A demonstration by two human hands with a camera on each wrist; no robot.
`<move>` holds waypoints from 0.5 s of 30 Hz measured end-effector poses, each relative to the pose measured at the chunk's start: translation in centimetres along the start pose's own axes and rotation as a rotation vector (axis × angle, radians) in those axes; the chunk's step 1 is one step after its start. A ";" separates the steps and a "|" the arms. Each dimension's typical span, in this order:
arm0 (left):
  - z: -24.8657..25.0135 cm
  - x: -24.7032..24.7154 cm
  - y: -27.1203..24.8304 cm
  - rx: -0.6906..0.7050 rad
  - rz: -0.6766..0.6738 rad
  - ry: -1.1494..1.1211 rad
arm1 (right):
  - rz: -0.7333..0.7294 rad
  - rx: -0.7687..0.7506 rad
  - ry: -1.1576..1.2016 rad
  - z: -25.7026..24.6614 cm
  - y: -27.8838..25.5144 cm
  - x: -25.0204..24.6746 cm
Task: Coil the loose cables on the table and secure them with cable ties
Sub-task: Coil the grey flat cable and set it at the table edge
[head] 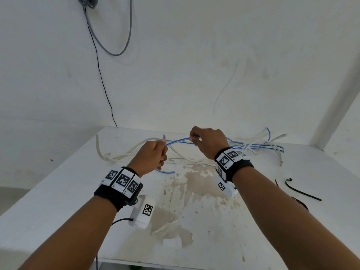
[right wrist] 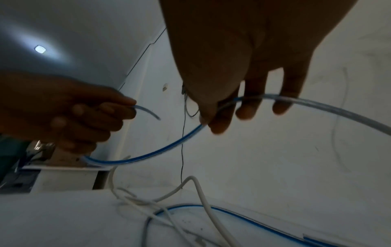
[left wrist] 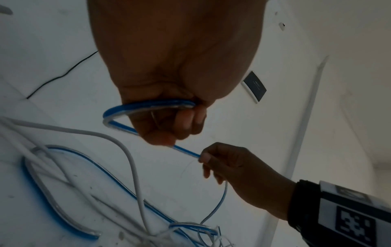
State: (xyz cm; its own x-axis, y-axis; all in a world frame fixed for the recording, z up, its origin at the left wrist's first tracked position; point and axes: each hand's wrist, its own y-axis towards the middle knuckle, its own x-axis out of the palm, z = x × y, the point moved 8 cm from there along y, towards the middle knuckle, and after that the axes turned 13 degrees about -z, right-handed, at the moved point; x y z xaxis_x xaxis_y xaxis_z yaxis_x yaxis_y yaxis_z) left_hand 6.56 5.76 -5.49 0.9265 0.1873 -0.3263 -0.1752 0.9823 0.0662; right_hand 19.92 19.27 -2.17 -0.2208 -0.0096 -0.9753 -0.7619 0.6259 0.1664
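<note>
Head view shows the counter (head: 253, 221), white and stained, under both my hands. Across its back lies the tangle of white cables (head: 120, 155), with the blue cable (head: 178, 140) rising from it. My left hand (head: 151, 155) grips its end, my right hand (head: 209, 142) pinches it further along. I judge coiling has just begun; next, loop slack toward the left. Black cable ties (head: 302, 191) wait near the counter's right edge.

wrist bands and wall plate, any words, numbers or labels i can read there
No readable text in any view.
Black-and-white square code markers on the left wrist band and right wrist band: patterns only, no letters.
Dark rectangular wall plate: faint line of print, too small and blurred to read.
</note>
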 end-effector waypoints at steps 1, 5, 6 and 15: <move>0.2 0.3 0.0 0.015 0.000 -0.011 | -0.072 0.027 -0.032 -0.1 0.1 0.7; 2.1 1.6 -0.4 0.128 0.008 0.017 | -0.267 0.029 -0.052 -1.6 -0.3 3.4; 2.8 2.1 -0.7 0.156 0.000 0.004 | -0.317 0.010 -0.021 -2.2 -0.5 4.0; 5.7 3.6 -1.8 0.289 -0.026 -0.166 | -0.507 -0.199 0.235 -8.4 -3.4 6.2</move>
State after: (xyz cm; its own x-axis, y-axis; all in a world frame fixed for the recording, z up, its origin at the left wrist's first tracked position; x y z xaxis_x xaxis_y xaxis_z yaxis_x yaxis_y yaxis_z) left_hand 12.08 4.62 -1.41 0.9752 0.1353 -0.1750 -0.0708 0.9404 0.3327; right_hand 16.04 10.47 -7.54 0.0887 -0.4561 -0.8855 -0.9021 0.3401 -0.2655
